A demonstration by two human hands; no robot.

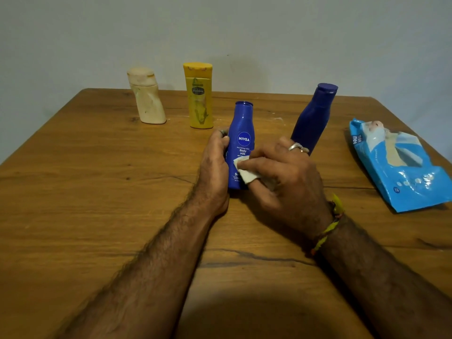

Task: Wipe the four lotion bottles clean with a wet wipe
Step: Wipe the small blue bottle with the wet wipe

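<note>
A person's two bare forearms reach across a wooden table (97,192). The left hand (214,167) curls around the left side of a blue Nivea bottle (242,133), gripping it upright near the table's middle. The right hand (286,177) pinches a folded white wet wipe (245,173) between thumb and fingers, pressing it against the lower front of the bottle's label. A silver ring (297,146) sits on one right finger, and a yellow thread band (330,223) circles the right wrist.

The bottle is glossy blue with white lettering, its cap facing away. Just behind the right hand stands a darker blue bottle (314,116). Farther back left stand a yellow bottle (199,96) and a cream bottle (146,96), well apart from the hands. A blue wipes pack (401,167) lies flat at the right edge.
</note>
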